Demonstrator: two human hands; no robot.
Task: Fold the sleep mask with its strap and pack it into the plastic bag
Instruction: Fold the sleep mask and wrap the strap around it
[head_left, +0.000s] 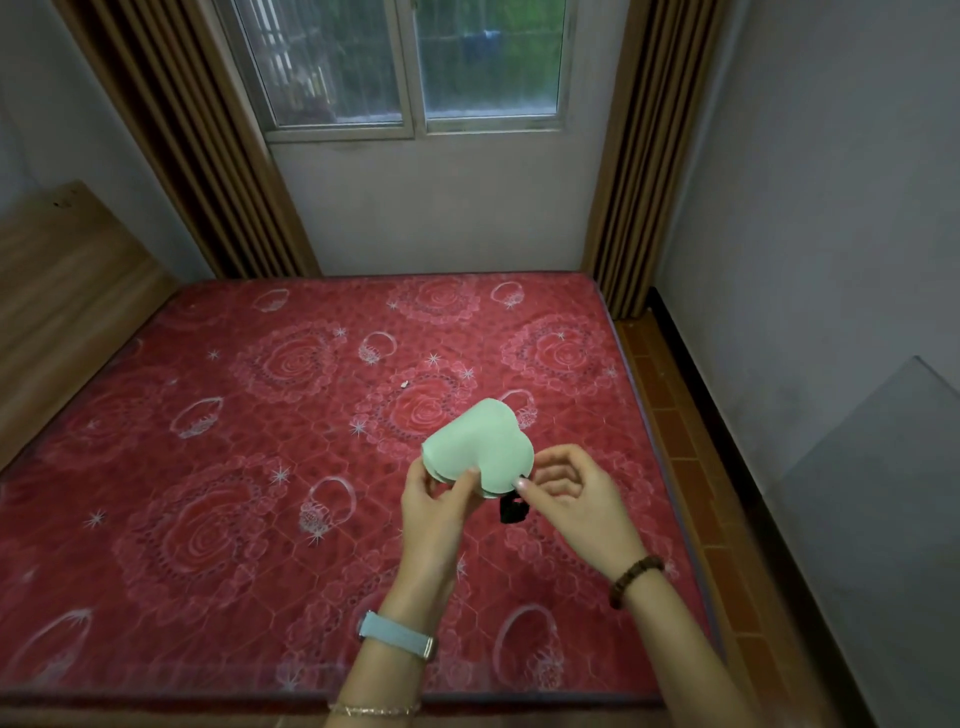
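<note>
Head view: the green mask (478, 447) is already folded double, pinched in the left hand (434, 501) above the mattress (208, 415); the right hand (569, 488) gathers the black strap (511, 510). No bag is visible; packing remains.

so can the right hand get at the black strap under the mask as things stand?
Probably yes. The right hand is right beside the black strap, which hangs free below the folded mask; the left hand holds the mask's other side, clear of it.
</note>
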